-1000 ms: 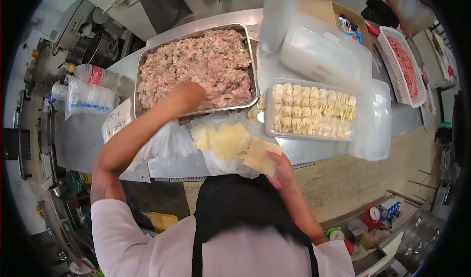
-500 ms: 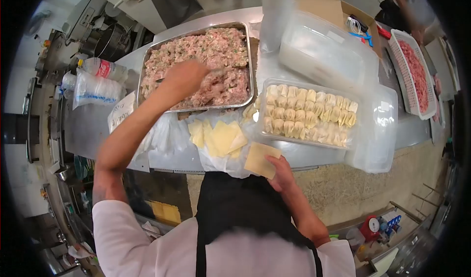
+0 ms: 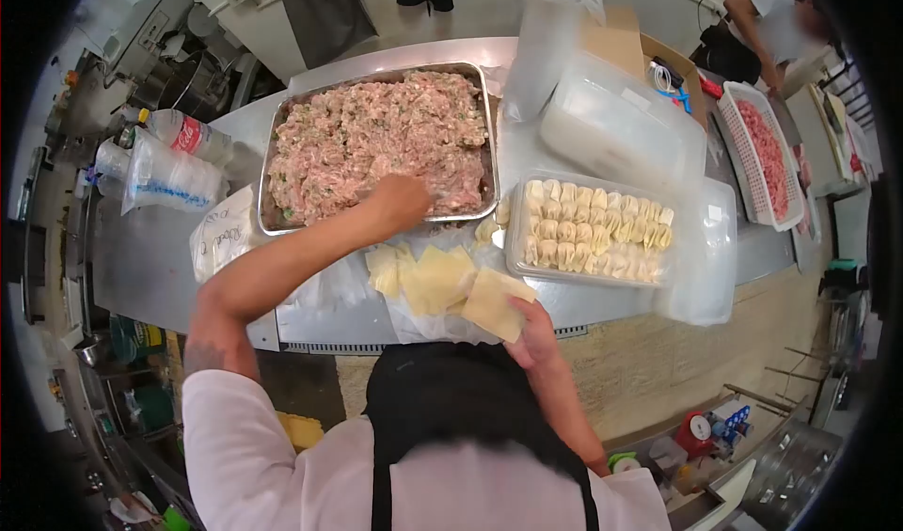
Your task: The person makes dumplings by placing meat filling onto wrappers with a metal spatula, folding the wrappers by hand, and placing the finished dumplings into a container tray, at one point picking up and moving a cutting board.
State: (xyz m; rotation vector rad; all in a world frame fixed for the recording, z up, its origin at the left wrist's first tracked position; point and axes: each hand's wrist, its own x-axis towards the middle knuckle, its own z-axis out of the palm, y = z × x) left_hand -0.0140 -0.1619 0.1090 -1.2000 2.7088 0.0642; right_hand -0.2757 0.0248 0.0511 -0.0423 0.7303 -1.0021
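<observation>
My left hand [image 3: 403, 202] is closed over the near edge of a metal tray [image 3: 273, 219] heaped with minced meat filling [image 3: 376, 126]. A thin utensil, mostly hidden by the fist, is in it; its kind is not clear. My right hand [image 3: 534, 335] pinches a square yellow dumpling wrapper [image 3: 496, 305] by its right side, in front of the table edge. More loose wrappers [image 3: 433, 277] lie on plastic just left of it. To the right, a clear plastic container [image 3: 515, 266] holds rows of folded dumplings [image 3: 583, 221].
Translucent lids and boxes [image 3: 625, 117] stand behind and beside the dumplings. Plastic bags [image 3: 169, 178] and a cola bottle [image 3: 188, 134] are at the left. A white basket of meat [image 3: 767, 150] lies far right, near another person [image 3: 771, 23]. A cardboard box [image 3: 616, 37] is at the back.
My left hand has moved toward the tray's near edge and to the right. My right hand still holds the wrapper, almost unmoved. The view has shifted slightly, and the other person shows more.
</observation>
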